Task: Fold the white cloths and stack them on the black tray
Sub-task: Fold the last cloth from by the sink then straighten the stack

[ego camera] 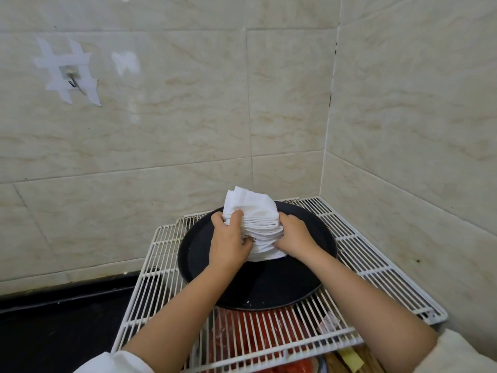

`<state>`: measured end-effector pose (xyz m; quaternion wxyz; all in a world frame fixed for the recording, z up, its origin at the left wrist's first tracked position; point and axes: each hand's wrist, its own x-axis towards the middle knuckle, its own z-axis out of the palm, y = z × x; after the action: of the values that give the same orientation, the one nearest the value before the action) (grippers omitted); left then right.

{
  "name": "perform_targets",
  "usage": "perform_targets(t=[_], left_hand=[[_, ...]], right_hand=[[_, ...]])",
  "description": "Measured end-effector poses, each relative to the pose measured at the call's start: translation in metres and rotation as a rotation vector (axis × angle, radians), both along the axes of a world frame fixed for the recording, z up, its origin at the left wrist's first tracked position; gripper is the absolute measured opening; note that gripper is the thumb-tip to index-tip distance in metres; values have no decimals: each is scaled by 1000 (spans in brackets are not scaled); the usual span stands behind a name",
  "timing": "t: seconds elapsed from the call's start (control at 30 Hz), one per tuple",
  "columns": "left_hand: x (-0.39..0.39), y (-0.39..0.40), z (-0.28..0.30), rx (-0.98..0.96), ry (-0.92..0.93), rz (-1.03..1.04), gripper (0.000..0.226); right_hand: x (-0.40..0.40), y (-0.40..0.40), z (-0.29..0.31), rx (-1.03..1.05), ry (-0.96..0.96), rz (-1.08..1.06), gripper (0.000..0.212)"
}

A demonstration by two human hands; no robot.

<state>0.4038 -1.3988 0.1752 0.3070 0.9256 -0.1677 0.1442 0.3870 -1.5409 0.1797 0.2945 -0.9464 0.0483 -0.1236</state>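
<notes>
Gripping from both sides, the left hand (230, 239) and right hand (294, 235) are clasping a stack of folded white cloths (258, 224) between them, head view. Left hand's fingers are curling over the stack's top left edge w/ thumb tucking into the layers lower down; right hand's fingers are wrapping round the stack's right side, tips hidden behind the cloth. Stack is sitting between the two hands, leaning a bit away from the person, top cloths sticking up above the fingers. Can't tell if the stack's bottom is touching or just clear of the surface below.

Under both hands a round black tray (204, 267) is lying, stack over its far half, bare tray stretching back toward the wrists. Tray is resting on a white wire rack (376, 259) that is spreading out to either side of the arms. Beneath the forearms, thru the rack bars, smth red (242, 343) is showing, not clear what. Left of the left arm a dark bench (53, 327) is running along the wall. Beyond the hands, beige tiled walls (269, 103) are meeting in a corner; up left of the left hand a taped-on hook (70, 78) is sticking to the tiles. White sleeves (457, 356) are showing at both elbows.
</notes>
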Motion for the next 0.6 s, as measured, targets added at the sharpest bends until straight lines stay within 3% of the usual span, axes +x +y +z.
perform_targets(t=[0.2, 0.3, 0.37, 0.5, 0.6], left_hand=[[-4, -10, 3, 147, -7, -52, 66], [-1, -7, 7, 265, -66, -42, 73], [4, 0, 13, 225, -95, -28, 75], [27, 7, 34, 102, -113, -149, 46], [42, -2, 54, 95, 77, -284, 37]], right_hand=[[4, -6, 6, 1, 93, 43, 42], [-3, -19, 3, 139, 149, 98, 65], [-10, -29, 7, 284, 101, 85, 84], [-12, -26, 17, 20, -52, 155, 84], [-4, -15, 18, -96, -40, 237, 67]])
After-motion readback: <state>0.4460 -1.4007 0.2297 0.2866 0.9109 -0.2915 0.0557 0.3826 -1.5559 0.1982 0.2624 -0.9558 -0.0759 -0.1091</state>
